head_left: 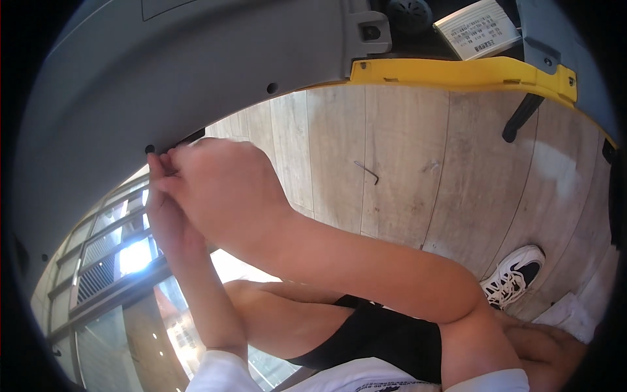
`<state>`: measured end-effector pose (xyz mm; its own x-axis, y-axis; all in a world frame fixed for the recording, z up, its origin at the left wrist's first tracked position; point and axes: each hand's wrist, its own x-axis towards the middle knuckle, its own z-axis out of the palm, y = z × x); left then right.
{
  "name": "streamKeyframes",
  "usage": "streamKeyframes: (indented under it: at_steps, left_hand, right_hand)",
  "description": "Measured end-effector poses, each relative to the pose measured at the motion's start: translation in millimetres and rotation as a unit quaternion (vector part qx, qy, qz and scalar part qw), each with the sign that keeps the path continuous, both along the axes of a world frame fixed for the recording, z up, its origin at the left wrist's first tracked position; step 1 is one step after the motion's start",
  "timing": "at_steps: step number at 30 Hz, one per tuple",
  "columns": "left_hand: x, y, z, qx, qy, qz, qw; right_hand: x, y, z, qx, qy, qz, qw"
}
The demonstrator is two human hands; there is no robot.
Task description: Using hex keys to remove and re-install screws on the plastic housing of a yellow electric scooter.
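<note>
My two hands meet at the lower edge of a large grey plastic panel (130,85), right beside a small round hole (150,149) in it. My right hand (228,176) is closed, its back toward me, the fingertips pinched together by the hole. Under and to the left of it, my left hand (171,219) points upward, its fingertips also pressed together at the panel's edge. Whatever lies between the fingers is too small and too covered to make out. A second round hole (272,88) sits farther right along the same panel.
A bent hex key (369,172) lies on the wood-plank floor (405,144). Yellow trim (450,72) runs along the panel's right side, below a silver finned box (479,29) with a label. A black lever (522,117) juts down. My shoe (516,274) stands at the right.
</note>
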<state>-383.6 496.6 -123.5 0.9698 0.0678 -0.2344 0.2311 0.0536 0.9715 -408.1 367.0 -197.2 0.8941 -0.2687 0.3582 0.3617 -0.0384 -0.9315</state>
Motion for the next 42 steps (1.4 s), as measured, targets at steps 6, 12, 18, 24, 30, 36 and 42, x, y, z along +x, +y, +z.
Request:
streamKeyframes:
  at_steps: [6, 12, 18, 24, 30, 36, 42]
  left_hand:
    - [3.1, -4.2, 5.0, -0.050, 0.044, -0.035, 0.997]
    - [1.3, -6.8, 0.6, 0.037, -0.004, -0.092, 0.995]
    - [1.2, -9.4, 1.7, -0.045, -0.014, 0.062, 0.997]
    - [-1.4, -17.2, 1.6, 0.008, -0.029, 0.052, 0.998]
    - [-4.8, -13.3, -4.3, 0.032, -0.050, 0.056, 0.997]
    - [-1.4, -10.8, -5.5, 0.032, -0.066, 0.030, 0.997]
    - [-3.0, -11.2, -4.8, 0.040, -0.065, 0.006, 0.997]
  right_hand:
    - [11.8, 7.3, 9.9, 0.541, 0.202, 0.303, 0.759]
    - [5.1, 20.4, 10.2, 0.006, 0.014, -0.080, 0.997]
    - [13.8, 9.7, 2.0, 0.317, 0.036, 0.090, 0.944]
    - [12.6, -4.7, 12.4, 0.448, 0.153, 0.274, 0.837]
    - [11.4, -4.4, 12.2, 0.426, 0.196, 0.336, 0.817]
    - [11.7, 15.4, -0.5, -0.048, -0.076, -0.066, 0.994]
    - [4.3, 11.4, 6.4, 0.293, 0.082, 0.091, 0.948]
